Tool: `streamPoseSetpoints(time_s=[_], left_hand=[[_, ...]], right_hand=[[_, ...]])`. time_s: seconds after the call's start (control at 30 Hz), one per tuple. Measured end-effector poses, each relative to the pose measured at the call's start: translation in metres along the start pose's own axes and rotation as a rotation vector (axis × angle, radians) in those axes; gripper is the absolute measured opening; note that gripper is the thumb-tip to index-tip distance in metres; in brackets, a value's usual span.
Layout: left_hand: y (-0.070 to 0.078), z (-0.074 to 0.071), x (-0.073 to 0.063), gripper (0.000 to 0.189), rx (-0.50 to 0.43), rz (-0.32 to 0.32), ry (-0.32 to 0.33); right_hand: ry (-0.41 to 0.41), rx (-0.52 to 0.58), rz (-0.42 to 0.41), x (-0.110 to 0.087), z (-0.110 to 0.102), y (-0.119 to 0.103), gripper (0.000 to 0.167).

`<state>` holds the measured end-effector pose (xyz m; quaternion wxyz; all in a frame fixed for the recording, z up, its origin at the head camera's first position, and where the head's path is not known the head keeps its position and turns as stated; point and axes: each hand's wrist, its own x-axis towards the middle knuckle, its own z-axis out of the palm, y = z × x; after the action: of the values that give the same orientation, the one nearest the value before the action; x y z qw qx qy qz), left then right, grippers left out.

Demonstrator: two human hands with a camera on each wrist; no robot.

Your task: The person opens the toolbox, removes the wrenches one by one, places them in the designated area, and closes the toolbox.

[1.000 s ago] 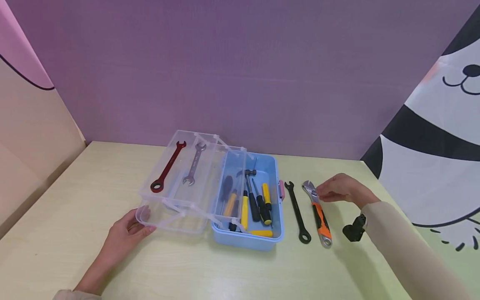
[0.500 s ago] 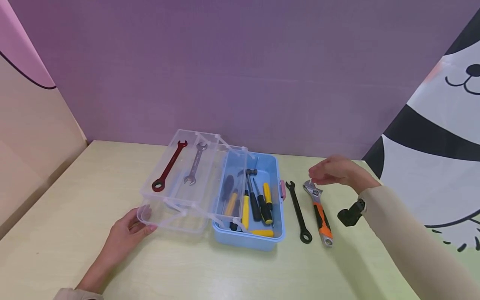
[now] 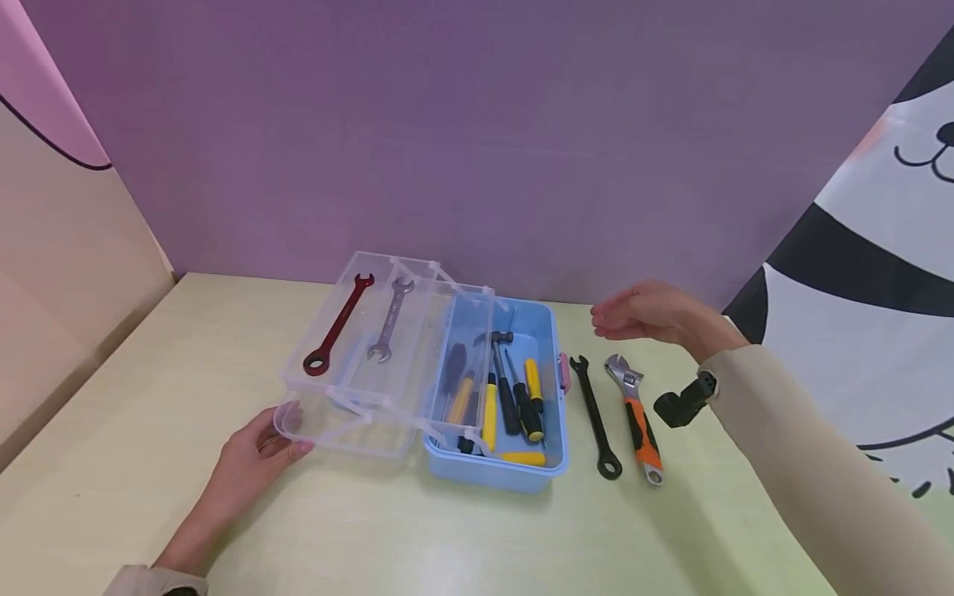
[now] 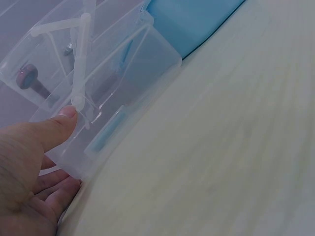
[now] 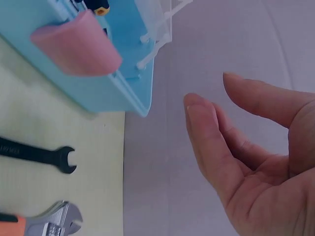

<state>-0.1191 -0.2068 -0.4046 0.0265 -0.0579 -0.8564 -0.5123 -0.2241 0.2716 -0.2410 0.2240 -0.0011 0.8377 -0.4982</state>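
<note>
My left hand [image 3: 249,459] grips the near left corner of the clear plastic lid [image 3: 350,430], thumb on one side and fingers on the other. The lid is swung open to the left of the blue toolbox [image 3: 492,473]. A red wrench [image 3: 339,324] and a silver wrench [image 3: 391,319] lie in the lid's tray. Empty, my right hand [image 3: 659,314] hovers past the box's far right corner, fingers slightly bent, thumb apart from them in the right wrist view. Below it on the table lie a black wrench [image 3: 595,414] and an orange-handled adjustable wrench [image 3: 638,422].
Inside the box are a small hammer [image 3: 503,389], a yellow-handled tool [image 3: 489,414] and several other hand tools. A pink latch [image 3: 564,374] juts from its right side. The pale table [image 3: 358,530] ends at a purple backdrop [image 3: 477,149].
My right hand has moved away from the adjustable wrench, up and to the left, towards the table's far edge. The left hand has stayed on the lid.
</note>
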Motion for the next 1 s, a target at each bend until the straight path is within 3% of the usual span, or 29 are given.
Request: streamPoseSetpoints(time_s=[0.17,0.57,1.0], left_hand=[[-0.001,0.001,0.001,0.058,-0.001,-0.003,-0.005],[0.001,-0.001,0.001,0.058,0.007,-0.006,-0.001],[-0.002,0.000,0.001,0.057,-0.002,0.018,0.002]], right_hand=[[-0.027,0.003,-0.010,0.005,0.008,-0.012,0.042],[-0.008,-0.058,-0.026,0.017,0.030,-0.039,0.043],[0.006,0.022,-0.023,0.033,0.060,-0.058,0.038]])
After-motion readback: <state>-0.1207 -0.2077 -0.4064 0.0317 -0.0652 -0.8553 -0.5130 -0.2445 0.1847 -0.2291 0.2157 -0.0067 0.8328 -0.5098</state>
